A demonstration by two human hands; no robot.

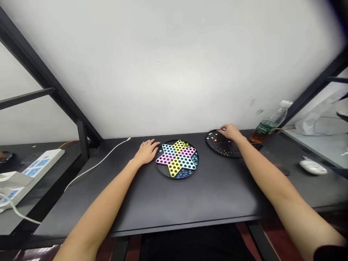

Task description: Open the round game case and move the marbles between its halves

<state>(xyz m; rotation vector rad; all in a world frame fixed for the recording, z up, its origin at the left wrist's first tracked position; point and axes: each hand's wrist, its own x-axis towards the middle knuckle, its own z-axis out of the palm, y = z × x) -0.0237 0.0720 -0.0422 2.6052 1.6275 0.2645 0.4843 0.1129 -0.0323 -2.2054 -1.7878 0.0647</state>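
Forearms (106,206): yours, crossing the tabletop (190,206) from the lower corners.
Star board (177,156): flat, mid-frame, likely so its marbles (183,174) stay put.
Left hand (145,152): spread beside it, perhaps steadying; grip slack, seemingly empty.
Right hand (230,131): fingers bent over the dark disc (223,144), right of centre; I cannot tell what your grip holds.

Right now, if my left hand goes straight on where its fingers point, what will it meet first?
Your left hand would probably meet the Chinese checkers board first, at its rim; depth is unclear, and it might skim past toward the white wall.
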